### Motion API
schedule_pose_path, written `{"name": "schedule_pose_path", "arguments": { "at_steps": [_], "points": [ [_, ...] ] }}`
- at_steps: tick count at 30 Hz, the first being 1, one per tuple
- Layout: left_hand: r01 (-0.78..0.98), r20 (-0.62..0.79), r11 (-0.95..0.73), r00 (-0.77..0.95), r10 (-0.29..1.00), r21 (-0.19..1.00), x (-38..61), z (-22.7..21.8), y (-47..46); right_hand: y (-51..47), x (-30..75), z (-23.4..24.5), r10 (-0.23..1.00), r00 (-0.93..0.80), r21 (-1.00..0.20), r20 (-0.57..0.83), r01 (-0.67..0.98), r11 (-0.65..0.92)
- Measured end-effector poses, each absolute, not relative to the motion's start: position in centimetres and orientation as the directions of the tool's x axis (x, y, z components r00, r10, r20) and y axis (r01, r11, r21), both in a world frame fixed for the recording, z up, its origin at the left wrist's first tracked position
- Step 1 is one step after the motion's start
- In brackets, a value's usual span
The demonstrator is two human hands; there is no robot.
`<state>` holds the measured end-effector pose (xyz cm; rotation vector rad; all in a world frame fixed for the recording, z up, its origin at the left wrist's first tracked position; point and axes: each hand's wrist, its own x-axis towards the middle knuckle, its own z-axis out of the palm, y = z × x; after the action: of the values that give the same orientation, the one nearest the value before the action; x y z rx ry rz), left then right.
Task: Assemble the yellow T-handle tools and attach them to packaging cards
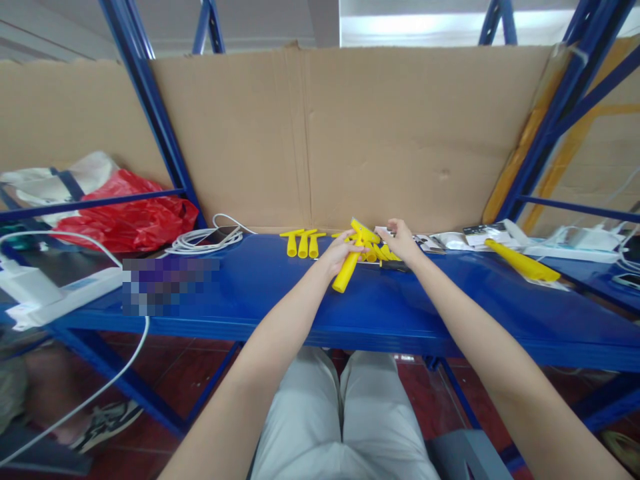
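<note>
My left hand is closed around a yellow T-shaped scraper, whose round handle points down toward the table's front edge. A thin pale edge shows along the top of its crosspiece. Just right of that head is my right hand, its fingers bent and pinched together; what they hold, if anything, is too small to make out. Behind and below the hands lie several more yellow pieces, partly hidden. Three yellow T-shaped scrapers rest side by side to the left, handles toward me. A dark object lies under my right hand.
A cardboard sheet walls off the back of the blue table. At right lie a long yellow piece and white packets. A coiled white cable, red plastic bag and power strip are at left.
</note>
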<state>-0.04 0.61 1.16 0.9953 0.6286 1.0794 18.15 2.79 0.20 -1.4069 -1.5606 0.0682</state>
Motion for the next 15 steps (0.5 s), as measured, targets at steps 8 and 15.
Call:
{"name": "schedule_pose_path", "arguments": {
  "at_steps": [8,15],
  "points": [
    [-0.475,0.022,0.095,0.234,0.972,0.875,-0.5,1.3,1.1,-0.5,24.2,2.5,0.98,-0.18,-0.301,0.081,0.933,0.196],
    [-0.476,0.023,0.074,0.196,0.98,0.876,-0.5,1.2,1.3,-0.5,24.3,2.3,0.99,-0.134,-0.151,-0.045,0.981,0.126]
  ]
}}
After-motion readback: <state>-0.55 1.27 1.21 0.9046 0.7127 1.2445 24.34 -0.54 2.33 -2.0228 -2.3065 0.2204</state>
